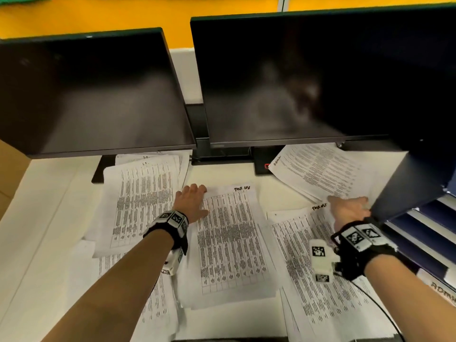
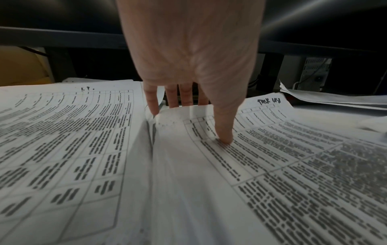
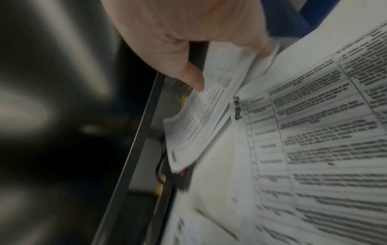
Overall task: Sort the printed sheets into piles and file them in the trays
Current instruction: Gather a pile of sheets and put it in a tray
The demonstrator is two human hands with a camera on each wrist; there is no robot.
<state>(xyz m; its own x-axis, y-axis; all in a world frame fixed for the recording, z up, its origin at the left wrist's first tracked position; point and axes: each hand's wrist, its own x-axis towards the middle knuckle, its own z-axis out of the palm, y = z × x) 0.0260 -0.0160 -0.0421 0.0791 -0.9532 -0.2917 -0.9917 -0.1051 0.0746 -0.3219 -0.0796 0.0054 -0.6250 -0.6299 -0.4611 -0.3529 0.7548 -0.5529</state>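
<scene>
Starting at nine o'clock on the desk, a cardboard box sits at the edge, and beside it, below the left monitor, lies the left pile of table-printed sheets; a short handwritten mark heads it in the left wrist view, too smudged to read with certainty. Next comes the left hand, at about eleven o'clock of the middle pile: its fingers reach straight over the pile's far edge while the thumb presses flat on the top sheet, so nothing is curled or pinched. That pile's long axis runs six to twelve o'clock, and its far right corner carries handwriting that seems to read "TASK LIST". Further right, the near-right pile bears the same handwritten heading. At two o'clock, under the right monitor, a slanted pile of text pages lies with its long axis from ten to four o'clock; the right hand meets its near corner, thumb on top and fingers seemingly beneath, pinching it. Stacked dark blue trays stand at three o'clock, one labelled, though only "ADMIN"-like letters show. Judging by this, the right hand is nearer the trays, so that slanted pile would swing toward three o'clock.
</scene>
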